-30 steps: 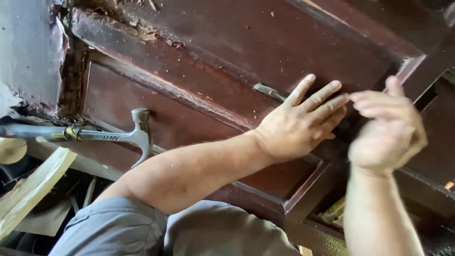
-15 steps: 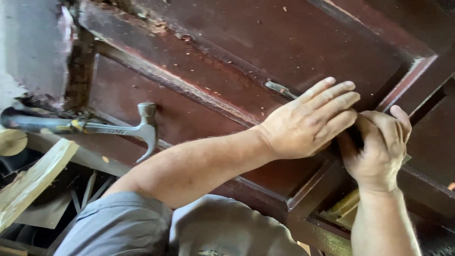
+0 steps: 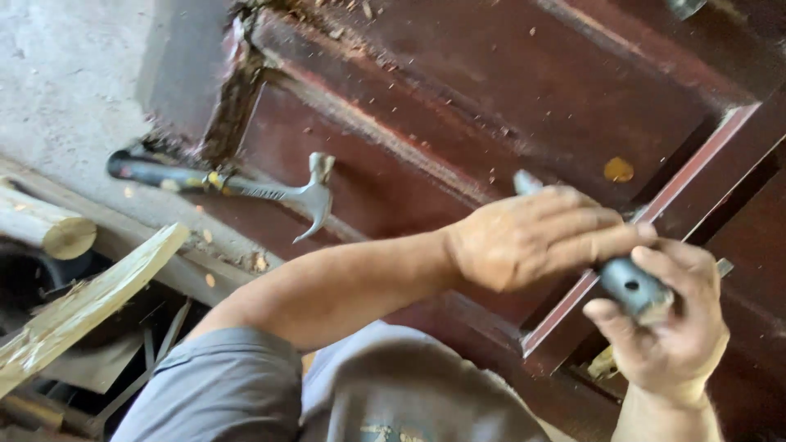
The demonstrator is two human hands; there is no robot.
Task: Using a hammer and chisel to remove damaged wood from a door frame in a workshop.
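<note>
At the right of the frame, the left hand [image 3: 536, 237] reaches across from lower left with its fingers laid over the shaft of a dark grey metal tool with a rounded handle end [image 3: 630, 286]. The right hand [image 3: 667, 327], at lower right, has its grip closed around that handle end, thumb and fingers wrapped about it. The left hand's grip is curled loosely on top of the tool; whether it truly clasps it cannot be told. The tool's pale tip [image 3: 524, 180] pokes out above the left knuckles, against the dark red-brown panelled wooden door [image 3: 508, 82] that fills the upper frame.

At centre left, a steel claw hammer with a black handle [image 3: 246, 188] lies on the door, well apart from both hands. In the lower left corner lie a split pale wooden plank [image 3: 82, 303] and a round log end [image 3: 57, 229].
</note>
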